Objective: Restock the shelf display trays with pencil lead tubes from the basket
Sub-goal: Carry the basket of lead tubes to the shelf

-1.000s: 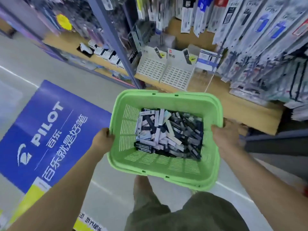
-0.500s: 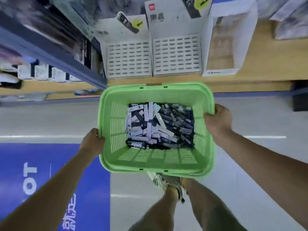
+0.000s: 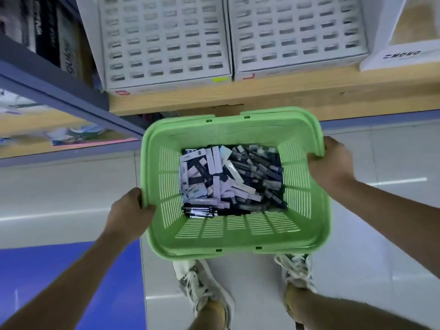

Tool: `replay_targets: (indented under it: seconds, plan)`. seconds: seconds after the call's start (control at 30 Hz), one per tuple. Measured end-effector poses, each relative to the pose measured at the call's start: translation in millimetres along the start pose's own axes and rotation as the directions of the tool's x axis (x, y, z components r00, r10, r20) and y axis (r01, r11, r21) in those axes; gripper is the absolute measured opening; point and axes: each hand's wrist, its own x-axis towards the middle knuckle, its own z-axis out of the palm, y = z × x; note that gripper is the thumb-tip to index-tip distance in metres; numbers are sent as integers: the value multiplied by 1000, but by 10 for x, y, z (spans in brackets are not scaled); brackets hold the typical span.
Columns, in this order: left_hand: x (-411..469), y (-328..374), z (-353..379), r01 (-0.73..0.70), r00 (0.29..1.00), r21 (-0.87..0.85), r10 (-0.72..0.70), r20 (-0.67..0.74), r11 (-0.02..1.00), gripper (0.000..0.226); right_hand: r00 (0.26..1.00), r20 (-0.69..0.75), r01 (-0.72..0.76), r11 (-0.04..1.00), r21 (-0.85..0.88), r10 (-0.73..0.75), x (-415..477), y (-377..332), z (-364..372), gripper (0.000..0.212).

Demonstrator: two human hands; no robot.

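Basket (image 3: 238, 244), green, slotted: left grip (image 3: 129, 210) curled round the rim at 8 o'clock; right grip (image 3: 331, 165) curled round the rim at 2 o'clock.
Contents: pencil lead tubes (image 3: 228, 179), loose heap on the basket floor; print unreadable.
Display trays (image 3: 164, 41), white, on shelf (image 3: 285, 96) at 12 o'clock.
Box (image 3: 402, 54) at 1 o'clock: "MONO".

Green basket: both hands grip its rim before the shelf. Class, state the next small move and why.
Probably rest the green basket on the wooden shelf edge or the floor to free one hand. The left hand and right hand both grip its rim, so neither can pick the pencil lead tubes, and the slotted display trays just ahead look unfilled.
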Motion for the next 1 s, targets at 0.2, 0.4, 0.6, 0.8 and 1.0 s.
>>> replay_targets:
  seconds: [0.2, 0.4, 0.6, 0.8, 1.0]
  plan:
    - [9, 286, -397, -237, 970, 710, 198, 138, 663, 38, 993, 45, 114, 987, -111, -109, -33, 13, 16, 30]
    - [100, 774, -290, -305, 810, 858, 586, 5, 414, 26, 857, 70, 447, 670, -593, -510, 282, -299, -158, 79]
    - [533, 1118, 436, -600, 598, 799, 684, 419, 35, 23, 458, 365, 750, 131, -648, -811, 341, -719, 83, 49]
    - [864, 1115, 924, -600, 710, 760, 605, 360, 250, 27, 425, 710, 901, 185, -393, -561, 70, -884, 874, 14]
    - [844, 923, 1172, -515, 842, 536, 513, 167, 670, 65, 711, 619, 658, 628, -416, -334, 484, -611, 1558, 29]
